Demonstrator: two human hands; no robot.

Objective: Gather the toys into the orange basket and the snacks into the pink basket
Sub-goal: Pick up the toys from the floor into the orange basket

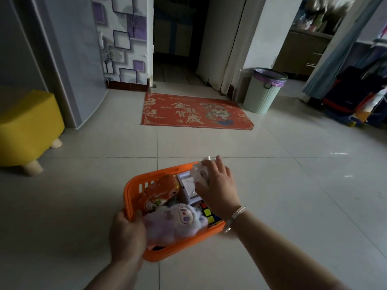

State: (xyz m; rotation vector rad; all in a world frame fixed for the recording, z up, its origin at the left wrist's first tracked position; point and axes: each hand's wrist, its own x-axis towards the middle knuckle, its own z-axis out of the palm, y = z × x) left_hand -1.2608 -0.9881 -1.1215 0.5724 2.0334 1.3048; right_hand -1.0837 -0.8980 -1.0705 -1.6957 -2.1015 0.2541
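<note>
The orange basket is held above the tiled floor, low in the middle of the head view. My left hand grips its near left rim. Inside lie a pale purple plush toy, an orange patterned plush toy, a white box and a colourful puzzle cube. My right hand holds a small toy in a clear crinkly wrapper over the basket's far right corner. The pink basket and snacks are out of view.
A red doormat lies ahead before a dark doorway. A pale green waste bin stands to its right. A yellow stool is at the left. Bags and clutter sit at the far right.
</note>
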